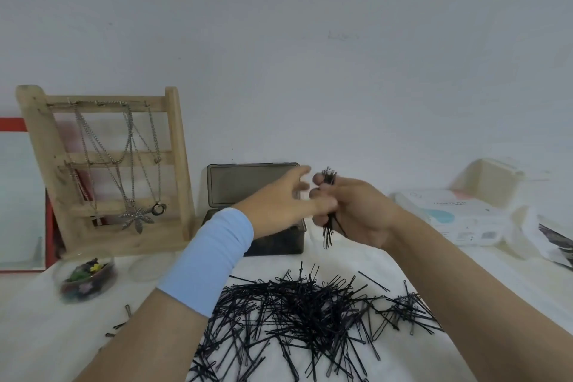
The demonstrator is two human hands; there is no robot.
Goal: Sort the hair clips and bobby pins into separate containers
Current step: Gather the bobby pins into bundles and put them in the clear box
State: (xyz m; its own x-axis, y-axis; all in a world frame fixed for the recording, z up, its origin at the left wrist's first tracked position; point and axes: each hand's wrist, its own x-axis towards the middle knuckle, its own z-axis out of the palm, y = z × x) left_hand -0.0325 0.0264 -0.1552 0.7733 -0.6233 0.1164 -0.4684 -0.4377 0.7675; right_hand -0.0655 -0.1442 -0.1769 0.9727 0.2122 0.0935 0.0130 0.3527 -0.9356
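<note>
A large heap of black bobby pins (304, 316) lies spread on the white table in front of me. My right hand (356, 211) is shut on an upright bundle of bobby pins (328, 226), raised above the table. My left hand (279, 198), with a light blue wristband, hovers with fingers apart beside that bundle, over the dark box (279, 242) whose lid (248, 183) stands up behind it. A round clear container (88, 279) at the left holds coloured hair clips.
A wooden jewellery stand (108, 164) with hanging chains stands at the back left, beside a red-framed mirror (18, 195). A clear lid (148, 267) lies by the clip container. A wipes pack (449, 214) and a white box (486, 180) sit at the right.
</note>
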